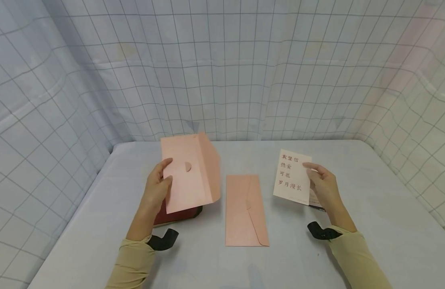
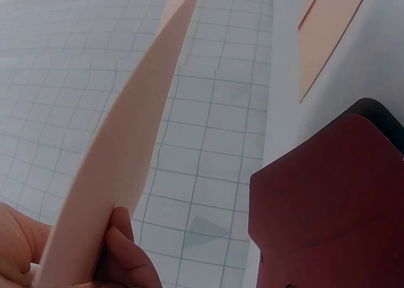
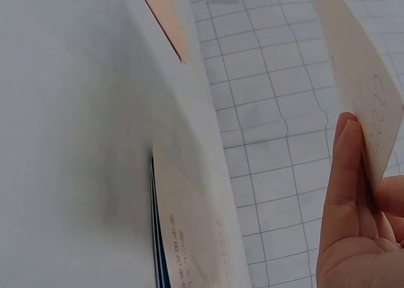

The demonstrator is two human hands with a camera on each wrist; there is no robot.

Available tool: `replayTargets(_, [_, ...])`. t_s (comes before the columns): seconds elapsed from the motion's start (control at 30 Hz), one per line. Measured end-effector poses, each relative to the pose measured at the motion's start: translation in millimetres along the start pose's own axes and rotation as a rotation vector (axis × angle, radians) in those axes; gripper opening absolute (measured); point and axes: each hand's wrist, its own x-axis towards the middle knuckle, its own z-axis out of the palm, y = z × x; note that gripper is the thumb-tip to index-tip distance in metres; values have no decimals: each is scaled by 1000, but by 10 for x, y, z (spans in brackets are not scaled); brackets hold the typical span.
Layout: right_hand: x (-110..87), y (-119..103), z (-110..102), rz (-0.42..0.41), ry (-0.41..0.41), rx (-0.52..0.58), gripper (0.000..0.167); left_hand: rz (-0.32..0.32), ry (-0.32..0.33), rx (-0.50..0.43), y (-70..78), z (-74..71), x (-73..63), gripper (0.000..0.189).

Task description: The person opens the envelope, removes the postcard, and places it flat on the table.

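Observation:
My left hand (image 1: 158,184) pinches a pink envelope (image 1: 182,172) by its left edge, raised over the table with the flap folded open to the right. Below it lies a dark red folder-like item (image 2: 334,206), partly hidden by the envelope in the head view. In my right hand (image 1: 325,184), thumb and fingers pinch a cream card (image 1: 292,176) by its right edge; printed characters face the head camera. Under that hand a stack of cards (image 3: 189,231) lies on the table. Between the hands a second pink envelope (image 1: 244,212) lies flat, its flap side up.
The white table (image 1: 193,261) runs back to a white grid-patterned curtain (image 1: 229,72), which also hangs at both sides. Each wrist bears a black camera mount, the left one (image 1: 164,241) close above the table and the right one (image 1: 321,232) likewise.

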Motion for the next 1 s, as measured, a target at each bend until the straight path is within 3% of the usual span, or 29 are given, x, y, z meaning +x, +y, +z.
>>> replayTargets(0.13, [28,61,-36,13,41,-18,36,-1,2,-10,-6,-16,-1,55])
replayTargets(0.43, [40,68,-64,4,36,-19,38,-5,17,-23,25,-30,-2,54])
replayTargets(0.67, [6,5,-57,13,42,-11,32,-28,58,36,4,-58,20,54])
replayTargets(1.0, [26,18,-118,29,44,-4,32,-51,66,8,1,-74,25,55])
